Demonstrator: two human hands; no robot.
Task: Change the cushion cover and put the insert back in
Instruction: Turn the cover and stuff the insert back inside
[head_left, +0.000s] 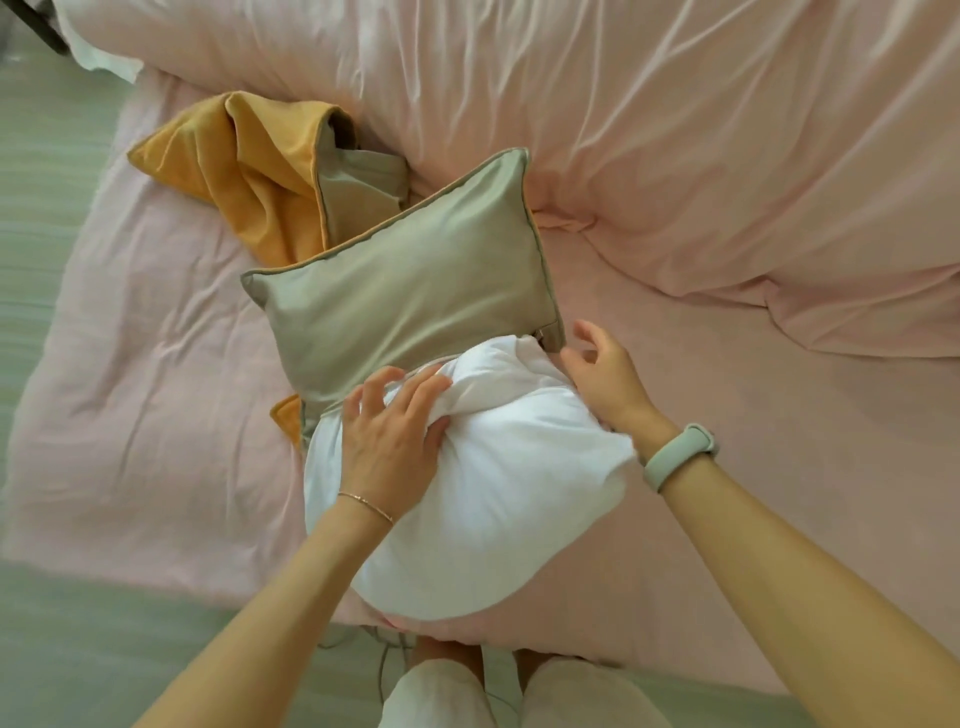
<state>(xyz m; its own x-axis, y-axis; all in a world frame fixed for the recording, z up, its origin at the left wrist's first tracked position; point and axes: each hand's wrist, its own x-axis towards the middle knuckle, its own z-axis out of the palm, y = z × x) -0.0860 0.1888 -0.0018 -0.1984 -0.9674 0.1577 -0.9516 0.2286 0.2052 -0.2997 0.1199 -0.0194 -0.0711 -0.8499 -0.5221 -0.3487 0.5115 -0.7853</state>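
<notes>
Currently my left hand (392, 441) grips a bunched fold of the white insert (498, 478), which lies on the pink bed (156, 415), its far end inside the grey-green cushion cover (410, 280). My right hand (602, 371) hovers with fingers loosely spread beside the cover's opening. An orange cover (244, 171) lies crumpled behind.

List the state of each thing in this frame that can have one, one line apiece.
White insert: partly inside the cover, most of it bulging out of the near opening.
Grey-green cover: lying on the bed, open at its near end.
Yellow cover: empty, crumpled behind the cushion.
Left hand: fingers curled, grip on a fold of the insert.
Right hand: fingers relaxed, holding nothing, beside the insert.
Pink duvet: rumpled, bunched at the far side.
</notes>
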